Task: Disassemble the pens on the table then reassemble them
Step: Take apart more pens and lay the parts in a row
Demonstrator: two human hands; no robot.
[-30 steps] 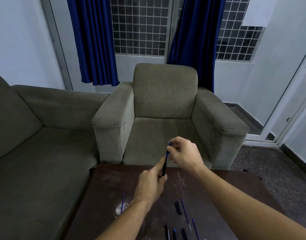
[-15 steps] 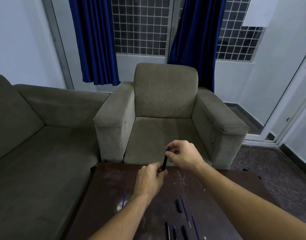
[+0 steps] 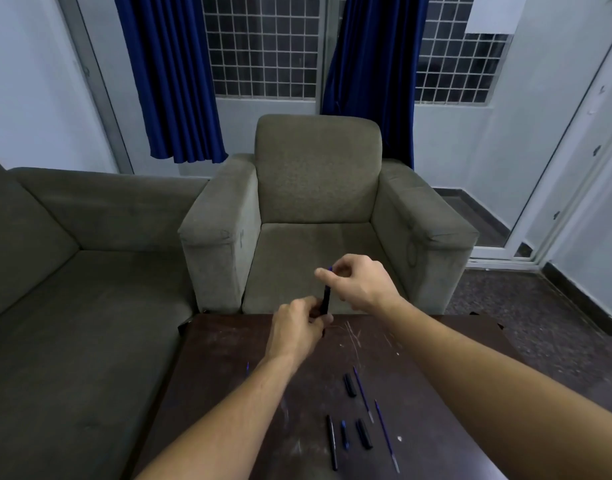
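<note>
A dark pen point(image 3: 326, 299) with a blue top end stands nearly upright above the far edge of the dark wooden table point(image 3: 228, 393). My left hand point(image 3: 297, 329) grips its lower part. My right hand point(image 3: 358, 285) pinches its blue top between thumb and fingers. Loose pen parts lie on the table near me: a black cap point(image 3: 349, 385), a thin blue refill point(image 3: 363, 394), a second refill point(image 3: 385, 434), a black barrel point(image 3: 332, 441), a small blue piece point(image 3: 344, 434) and another black piece point(image 3: 364, 434). A further blue refill point(image 3: 247, 368) peeks out left of my left forearm.
A grey armchair point(image 3: 318, 209) stands just beyond the table's far edge, and a grey sofa point(image 3: 65, 271) runs along the left. Blue curtains and a barred window fill the back wall. Tiled floor lies to the right.
Both hands with the pen have sunk a little toward the table. My right hand's fingers have shifted on the blue top, and my left hand has closed more tightly round the lower barrel.
</note>
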